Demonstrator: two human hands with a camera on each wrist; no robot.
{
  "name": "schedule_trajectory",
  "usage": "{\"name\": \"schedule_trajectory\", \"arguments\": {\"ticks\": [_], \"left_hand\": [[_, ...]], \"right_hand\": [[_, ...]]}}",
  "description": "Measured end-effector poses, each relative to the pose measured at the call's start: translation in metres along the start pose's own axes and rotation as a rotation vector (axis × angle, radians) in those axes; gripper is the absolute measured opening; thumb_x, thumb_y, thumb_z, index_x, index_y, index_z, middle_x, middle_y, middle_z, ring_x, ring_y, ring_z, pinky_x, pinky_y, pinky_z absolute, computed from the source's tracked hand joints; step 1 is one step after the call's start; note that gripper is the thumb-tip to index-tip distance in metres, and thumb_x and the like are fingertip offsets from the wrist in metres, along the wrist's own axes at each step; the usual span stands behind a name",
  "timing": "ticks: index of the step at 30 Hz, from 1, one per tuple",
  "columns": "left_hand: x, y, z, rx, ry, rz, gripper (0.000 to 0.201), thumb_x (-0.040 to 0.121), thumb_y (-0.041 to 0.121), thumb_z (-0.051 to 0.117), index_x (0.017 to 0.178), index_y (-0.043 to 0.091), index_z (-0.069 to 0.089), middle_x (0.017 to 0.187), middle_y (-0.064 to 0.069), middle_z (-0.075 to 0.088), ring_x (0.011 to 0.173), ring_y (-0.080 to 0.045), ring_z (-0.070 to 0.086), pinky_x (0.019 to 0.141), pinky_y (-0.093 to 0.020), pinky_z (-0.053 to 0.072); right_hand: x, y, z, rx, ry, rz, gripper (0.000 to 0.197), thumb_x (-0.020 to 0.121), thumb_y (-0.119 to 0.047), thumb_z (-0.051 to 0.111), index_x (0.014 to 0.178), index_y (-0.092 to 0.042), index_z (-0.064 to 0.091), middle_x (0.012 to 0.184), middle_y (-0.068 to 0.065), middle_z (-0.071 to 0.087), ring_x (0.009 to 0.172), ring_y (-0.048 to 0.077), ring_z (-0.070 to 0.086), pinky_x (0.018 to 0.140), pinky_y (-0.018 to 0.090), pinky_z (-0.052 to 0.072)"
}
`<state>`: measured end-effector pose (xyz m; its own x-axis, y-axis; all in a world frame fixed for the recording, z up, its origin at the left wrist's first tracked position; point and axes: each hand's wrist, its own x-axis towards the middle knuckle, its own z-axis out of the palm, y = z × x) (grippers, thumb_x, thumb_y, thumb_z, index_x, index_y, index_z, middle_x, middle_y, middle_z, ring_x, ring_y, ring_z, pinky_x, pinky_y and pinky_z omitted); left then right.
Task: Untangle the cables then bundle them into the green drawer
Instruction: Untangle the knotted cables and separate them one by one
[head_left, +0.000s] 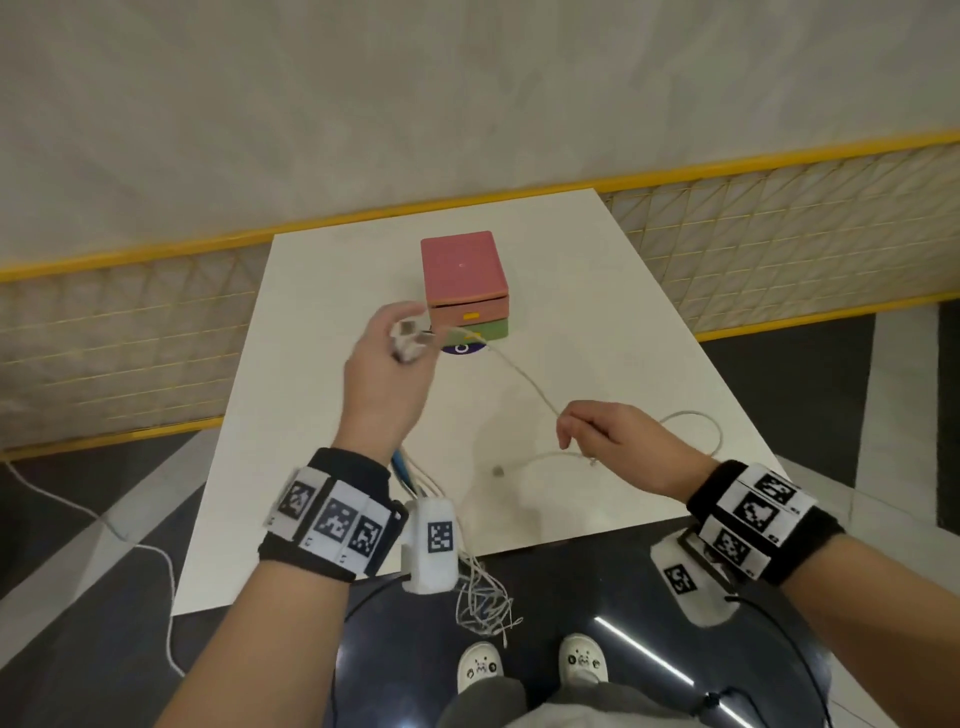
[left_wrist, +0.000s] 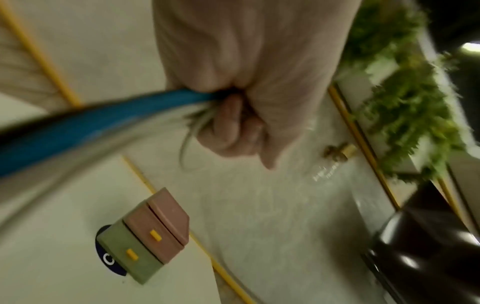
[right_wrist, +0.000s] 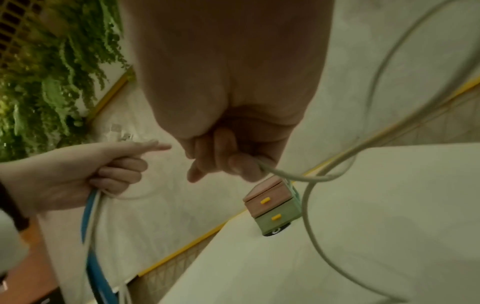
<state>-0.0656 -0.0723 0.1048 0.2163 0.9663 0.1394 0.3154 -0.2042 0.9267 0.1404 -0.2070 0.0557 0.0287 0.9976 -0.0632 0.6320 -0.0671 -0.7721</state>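
Both hands' grip on cables (head_left: 524, 374), green drawer (head_left: 480, 331) beyond.

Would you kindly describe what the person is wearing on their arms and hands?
Both hands, left hand and right hand, are bare. Each wrist carries a black band faced with white panels of black square-code markers, plus a white camera housing bearing another marker. No sleeves show.

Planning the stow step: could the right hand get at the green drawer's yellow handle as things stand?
Probably not yet. The right hand pinches a white cable, so it isn't free. The path looks open, though: the green drawer is closed, its yellow handle faces the person, with only that cable crossing in front.
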Motion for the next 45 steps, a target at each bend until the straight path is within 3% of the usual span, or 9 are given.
{"name": "schedule_trajectory", "arguments": {"ticks": [5, 14, 19, 22, 26, 29, 31, 34, 45], "left_hand": [[-0.029, 0.010, 0.029, 0.243, -0.627, 0.107, 0.019, 0.091, 0.043, 0.064, 0.101, 0.027, 0.067, 0.075, 0.007, 0.061, 0.051, -0.002, 0.046, 0.054, -0.023, 0.043], [-0.005, -0.002, -0.009, 0.144, 0.117, 0.035, 0.030, 0.092, 0.035, 0.065, 0.070, 0.020, 0.051, 0.060, 0.008, 0.048, 0.061, -0.018, 0.044, 0.058, -0.028, 0.037], [-0.031, 0.009, 0.012, 0.171, -0.441, 0.123, 0.033, 0.090, 0.036, 0.068, 0.122, 0.034, 0.061, 0.092, 0.015, 0.065, 0.069, 0.012, 0.059, 0.061, -0.003, 0.041], [-0.038, 0.002, 0.022, 0.373, -0.709, 0.144, 0.024, 0.089, 0.043, 0.067, 0.107, 0.027, 0.066, 0.089, 0.004, 0.068, 0.075, -0.006, 0.060, 0.064, -0.013, 0.044], [-0.033, -0.004, 0.017, 0.489, -0.653, 0.245, 0.022, 0.091, 0.038, 0.065, 0.081, 0.020, 0.060, 0.069, 0.007, 0.057, 0.067, -0.014, 0.051, 0.059, -0.019, 0.037], [-0.031, -0.006, 0.011, 0.382, -0.435, 0.218, 0.024, 0.090, 0.039, 0.066, 0.079, 0.019, 0.062, 0.067, 0.005, 0.059, 0.060, -0.008, 0.049, 0.053, -0.011, 0.035], [-0.026, -0.006, 0.005, 0.315, -0.295, 0.167, 0.026, 0.091, 0.038, 0.066, 0.077, 0.017, 0.061, 0.063, 0.007, 0.054, 0.055, -0.006, 0.044, 0.051, -0.010, 0.035], [-0.020, -0.003, -0.001, 0.327, -0.277, 0.148, 0.027, 0.091, 0.039, 0.065, 0.078, 0.015, 0.060, 0.062, 0.007, 0.051, 0.055, -0.008, 0.043, 0.052, -0.009, 0.035], [-0.028, -0.004, 0.010, 0.503, -0.611, 0.194, 0.027, 0.091, 0.043, 0.064, 0.079, 0.019, 0.061, 0.063, 0.006, 0.053, 0.057, -0.008, 0.044, 0.052, -0.016, 0.033]], "right_hand": [[0.007, -0.029, 0.004, 0.074, 0.054, -0.115, 0.027, 0.100, -0.019, 0.042, 0.083, -0.012, 0.061, 0.057, -0.012, 0.044, 0.056, 0.005, 0.039, 0.057, 0.015, 0.034], [-0.009, 0.010, 0.009, 0.056, -0.082, -0.012, 0.025, 0.102, -0.020, 0.037, 0.085, -0.016, 0.055, 0.065, -0.012, 0.043, 0.060, 0.004, 0.037, 0.062, 0.017, 0.034], [-0.002, -0.012, 0.023, 0.106, -0.103, -0.070, 0.024, 0.102, -0.017, 0.038, 0.089, -0.009, 0.057, 0.062, -0.018, 0.047, 0.057, 0.001, 0.041, 0.059, 0.011, 0.035], [0.005, -0.020, 0.020, 0.226, -0.049, -0.082, 0.024, 0.101, -0.014, 0.039, 0.087, -0.006, 0.056, 0.062, -0.005, 0.045, 0.054, 0.003, 0.041, 0.057, 0.018, 0.038], [0.003, -0.009, 0.015, 0.098, -0.128, -0.104, 0.023, 0.098, -0.027, 0.049, 0.083, -0.013, 0.059, 0.072, -0.004, 0.061, 0.070, 0.008, 0.059, 0.084, 0.027, 0.045], [0.002, 0.021, 0.011, -0.251, -0.170, -0.083, 0.034, 0.097, -0.038, 0.048, 0.069, -0.022, 0.061, 0.097, -0.015, 0.061, 0.112, 0.000, 0.052, 0.118, 0.038, 0.012], [-0.002, 0.038, 0.012, -0.411, -0.240, 0.046, 0.039, 0.096, -0.044, 0.045, 0.068, -0.027, 0.066, 0.119, -0.016, 0.056, 0.137, 0.001, 0.028, 0.118, 0.045, -0.004], [-0.011, 0.048, 0.015, -0.475, -0.297, 0.140, 0.039, 0.094, -0.045, 0.048, 0.129, -0.028, 0.051, 0.149, -0.005, 0.036, 0.147, 0.010, 0.009, 0.119, 0.051, -0.004], [0.018, 0.002, 0.024, 0.209, 0.126, 0.049, 0.086, 0.083, 0.001, 0.058, 0.152, -0.020, 0.010, 0.126, -0.009, 0.051, 0.117, 0.011, 0.053, 0.087, 0.007, 0.039]]}}
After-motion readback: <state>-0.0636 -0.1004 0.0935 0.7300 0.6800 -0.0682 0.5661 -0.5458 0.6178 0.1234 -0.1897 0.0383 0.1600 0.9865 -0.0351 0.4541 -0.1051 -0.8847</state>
